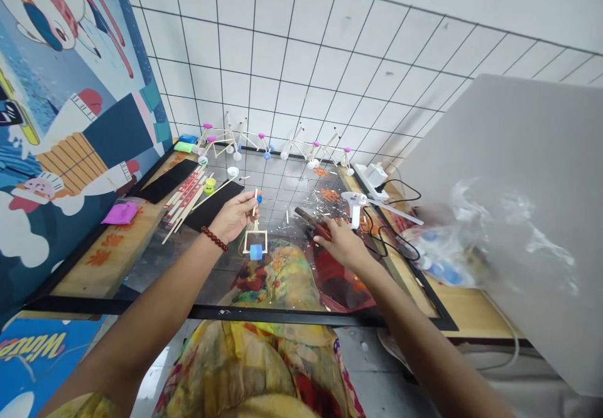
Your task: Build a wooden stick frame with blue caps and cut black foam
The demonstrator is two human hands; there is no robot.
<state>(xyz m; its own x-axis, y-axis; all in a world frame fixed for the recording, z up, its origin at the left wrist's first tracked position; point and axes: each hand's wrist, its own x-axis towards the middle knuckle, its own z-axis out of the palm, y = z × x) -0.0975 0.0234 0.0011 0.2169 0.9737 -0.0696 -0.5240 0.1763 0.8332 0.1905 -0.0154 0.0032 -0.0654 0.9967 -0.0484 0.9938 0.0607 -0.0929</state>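
Observation:
My left hand (pixel 234 217), with a bead bracelet on the wrist, is closed in a pinch on a short wooden stick (pixel 255 203). A small round blue piece (pixel 259 199) shows at the fingertips beside the stick. Just below lies a little square stick frame (pixel 245 242) with a blue square (pixel 255 252) at its near side. My right hand (pixel 342 239) has its thumb and fingers around the near end of a long, dark, flat blade-like tool (pixel 306 216). The tool points away to the left; my fingers hide its near end.
A white glue gun (pixel 354 207) stands right of my right hand, its black cord (pixel 393 248) curling by the table edge. Stick models (pixel 230 138) line the wall. Loose sticks (pixel 186 201), a yellow tub (pixel 210 185) and a pink packet (pixel 120 212) lie left. White scraps litter the glossy tabletop.

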